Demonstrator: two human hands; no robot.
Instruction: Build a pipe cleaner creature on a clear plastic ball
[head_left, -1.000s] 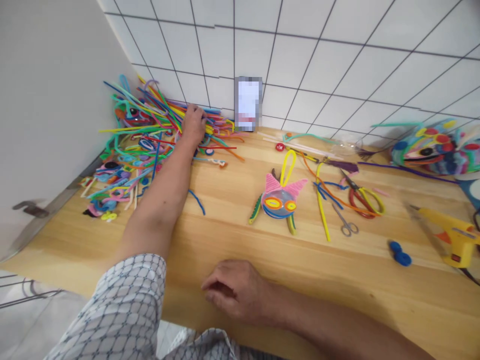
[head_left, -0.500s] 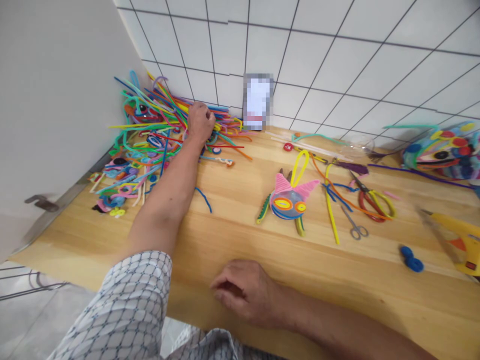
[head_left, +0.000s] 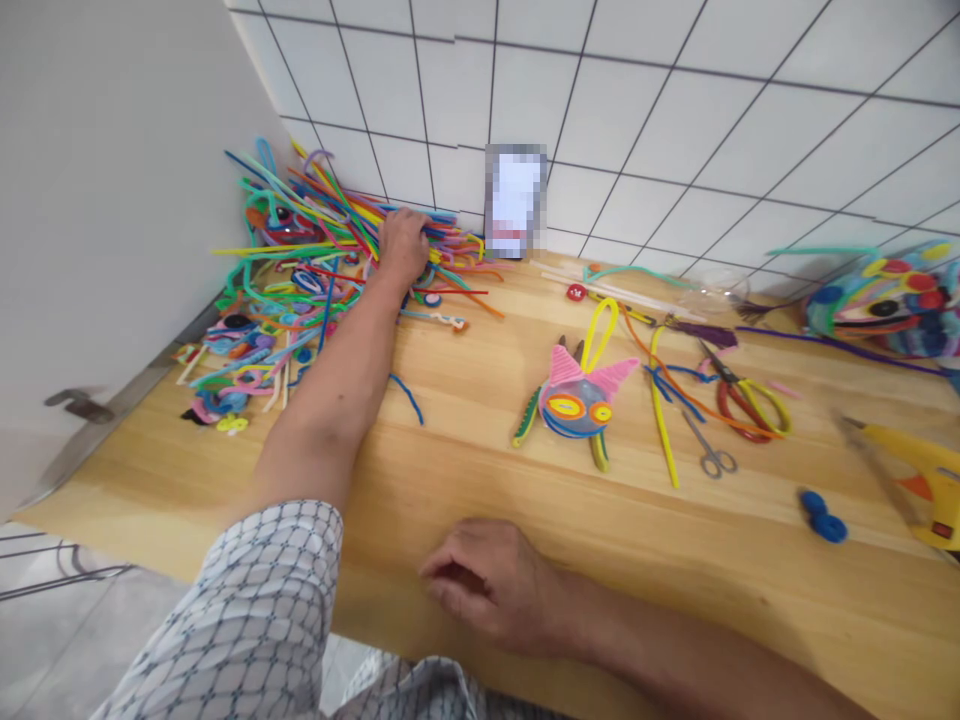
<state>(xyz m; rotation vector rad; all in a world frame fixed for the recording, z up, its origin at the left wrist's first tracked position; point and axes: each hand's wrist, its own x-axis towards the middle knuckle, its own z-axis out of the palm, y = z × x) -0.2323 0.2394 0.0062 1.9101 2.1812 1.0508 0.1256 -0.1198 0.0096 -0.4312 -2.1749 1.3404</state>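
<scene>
My left hand [head_left: 405, 242] reaches to the back left, its fingers bent down into a heap of coloured pipe cleaners [head_left: 341, 205]. They look closed on some of the stems, though the fingertips are hidden. By the table's front edge rests my right hand [head_left: 487, 580], loosely curled with a gap between thumb and fingers and nothing in it. Beyond it sits a round cat-like figure [head_left: 576, 405] with pink ears, yellow-and-orange eyes and a yellow loop on top. It lies against pliers [head_left: 527, 418] with green-and-yellow handles.
A phone [head_left: 515, 200] leans on the tiled wall. To the right are red-and-yellow scissors [head_left: 754, 400], small metal scissors [head_left: 709, 450], a blue coiled piece [head_left: 823, 517] and a yellow glue gun [head_left: 911, 470]. A colourful fish-like figure [head_left: 889, 305] stands back right. A grey panel [head_left: 120, 200] borders the left.
My left hand has shifted very slightly within the pipe cleaner heap, its fingers turned a little further down. My right hand and the other objects stay in place.
</scene>
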